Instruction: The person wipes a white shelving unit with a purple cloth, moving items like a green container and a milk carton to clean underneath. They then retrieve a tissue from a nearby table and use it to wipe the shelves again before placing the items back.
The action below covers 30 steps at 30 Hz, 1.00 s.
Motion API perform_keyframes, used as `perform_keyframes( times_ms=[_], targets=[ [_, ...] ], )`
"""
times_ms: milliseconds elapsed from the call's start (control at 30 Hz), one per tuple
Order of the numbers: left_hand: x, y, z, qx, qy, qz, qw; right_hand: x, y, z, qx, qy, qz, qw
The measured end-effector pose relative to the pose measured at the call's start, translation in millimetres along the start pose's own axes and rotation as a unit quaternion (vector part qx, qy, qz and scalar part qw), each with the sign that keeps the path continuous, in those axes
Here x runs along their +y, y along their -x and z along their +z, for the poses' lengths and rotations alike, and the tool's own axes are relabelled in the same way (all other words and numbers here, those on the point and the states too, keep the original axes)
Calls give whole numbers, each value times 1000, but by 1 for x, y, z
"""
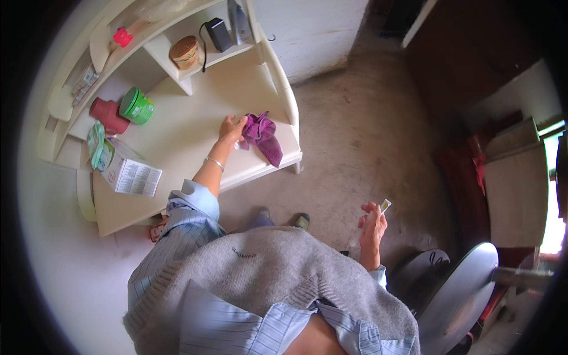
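My left hand, with a bangle at the wrist, reaches over the cream desk. Its thumb side touches a bunched purple cloth that lies near the desk's right front corner. Whether the fingers grip the cloth is unclear. A small whitish bit shows beneath the palm; its kind cannot be made out. Off to the right, above the floor, my right hand holds a slim white object with a yellow-green face. The fingers hide most of that object.
On the desk's left stand a box, a pack of wipes, a red mug and a green tub. Shelves behind hold a round container and a black box with a cord. A round metal disc stands at lower right.
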<state>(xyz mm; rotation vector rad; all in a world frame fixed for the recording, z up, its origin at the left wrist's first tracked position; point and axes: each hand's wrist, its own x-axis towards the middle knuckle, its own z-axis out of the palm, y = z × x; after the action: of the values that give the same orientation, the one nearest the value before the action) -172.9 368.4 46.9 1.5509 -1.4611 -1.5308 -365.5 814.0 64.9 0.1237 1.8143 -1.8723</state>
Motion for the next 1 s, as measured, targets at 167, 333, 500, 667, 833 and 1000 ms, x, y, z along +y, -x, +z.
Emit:
perform_keyframes(
  times_ms=[167, 333, 500, 667, 833, 1000],
  targets=[
    [13, -3, -52, -53, 271, -140, 951, -6, -21, 43, -65, 19, 9, 998],
    [-10, -10, -80, 63, 100, -35, 992, -17, -28, 111, -158, 59, -12, 986],
    [-20, -7, -109, -29, 155, -113, 981, -35, -27, 202, -246, 181, -28, 952],
    [-27, 1, -111, -127, 163, -70, 976, -15, -50, 300, -334, 285, -159, 884],
    [-33, 12, -112, -160, 169, -53, 971, -2, -68, 374, -297, 401, -389, 774],
    [-44, 27, -118, -150, 186, -70, 968, -6, -86, 421, -371, 442, -402, 711]
  ],
)
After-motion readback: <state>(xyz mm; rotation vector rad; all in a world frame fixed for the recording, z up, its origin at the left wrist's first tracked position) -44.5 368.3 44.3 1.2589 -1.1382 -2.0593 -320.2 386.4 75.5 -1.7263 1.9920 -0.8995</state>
